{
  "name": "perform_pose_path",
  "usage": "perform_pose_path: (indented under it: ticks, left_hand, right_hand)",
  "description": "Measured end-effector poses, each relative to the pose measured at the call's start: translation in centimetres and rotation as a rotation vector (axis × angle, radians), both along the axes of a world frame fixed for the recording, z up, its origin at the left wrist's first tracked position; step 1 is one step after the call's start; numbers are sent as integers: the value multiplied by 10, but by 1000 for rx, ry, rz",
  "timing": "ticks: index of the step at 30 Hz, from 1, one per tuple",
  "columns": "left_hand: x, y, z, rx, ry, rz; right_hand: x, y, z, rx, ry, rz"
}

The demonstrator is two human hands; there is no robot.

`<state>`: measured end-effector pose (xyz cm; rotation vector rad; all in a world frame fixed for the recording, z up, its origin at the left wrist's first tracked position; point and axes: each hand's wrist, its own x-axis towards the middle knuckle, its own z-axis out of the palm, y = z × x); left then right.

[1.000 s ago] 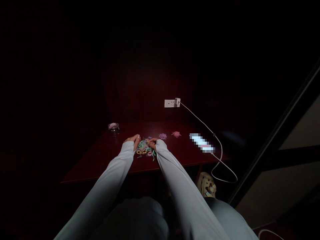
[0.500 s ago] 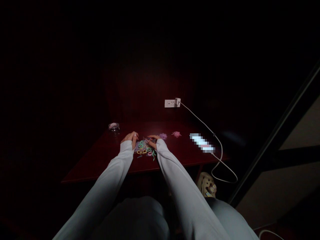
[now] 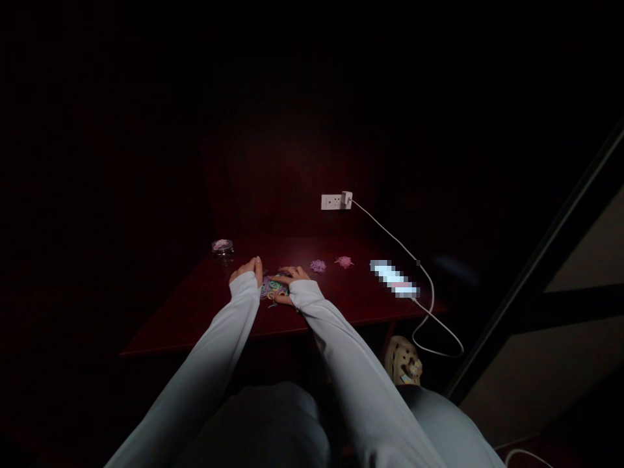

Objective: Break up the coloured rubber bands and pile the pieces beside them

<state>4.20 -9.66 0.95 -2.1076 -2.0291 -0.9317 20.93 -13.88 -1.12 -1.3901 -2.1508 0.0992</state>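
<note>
A mixed pile of colourful hair ties (image 3: 273, 287) lies on the dark red table, partly covered by my right hand (image 3: 296, 279). That hand reaches over the pile from the right with its fingers spread and touching the ties. At the pile's left edge is my left hand (image 3: 247, 268), its fingers drawn together; anything between them is hidden. A small purple heap of bands (image 3: 318, 266) sits just beyond my right hand, and a pink heap (image 3: 344, 262) lies farther right.
A clear round jar (image 3: 223, 247) with pink contents stands at the table's back left. On the right lies a blurred, lit device (image 3: 394, 278), its white cable (image 3: 400, 243) running to a wall socket (image 3: 331, 202). A beige clog (image 3: 402, 359) shows below the table (image 3: 195, 325).
My right hand has shifted left and spread over the pile, covering its right side. My left hand has moved slightly left, its fingers now drawn together.
</note>
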Motion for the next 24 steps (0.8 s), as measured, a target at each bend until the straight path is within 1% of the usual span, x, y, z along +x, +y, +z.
perform_pose_path:
  ticks: [2,5,9,15,19,24]
  left_hand:
    - [2,-2,2,-39,22,14]
    - [3,-5,5,-76,47,15]
    - [5,-6,6,-111,70,6]
    - [5,-5,4,-145,84,-36]
    - [5,-5,4,-156,83,-54]
    - [6,-5,4,-154,83,-63]
  right_hand:
    - [0,5,-4,-47,38,5]
    - [1,13,-9,-66,138,-6]
    - [4,23,-17,-82,319,-69]
    - [10,33,-28,-112,495,-143]
    - [12,43,-34,-133,604,-152]
    - [12,53,-37,-142,722,-143]
